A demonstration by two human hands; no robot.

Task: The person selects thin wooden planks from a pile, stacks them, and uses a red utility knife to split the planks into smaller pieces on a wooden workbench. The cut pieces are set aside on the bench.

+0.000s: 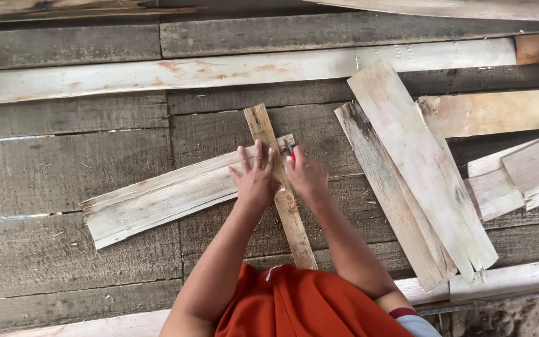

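the right hand (307,175) is closed around a red pencil (291,151), its tip on the far end of a pale board (163,198), just beside a narrow slat (282,193). the left hand (256,178) lies flat and open, fingers (245,160) spread, pressing on the slat where it crosses the board; it grips nothing. the slat runs from near the person's orange cloth (307,306) away to the far side, tilted a little left, and lies on top of the board. the board stretches left and nearer, its right end under the hands. all rest on a floor of dark grey planks (63,168). to the right, well apart, lies a stack of pale boards (419,181), slanting near-right. a long pale plank (157,75) runs across the far side.
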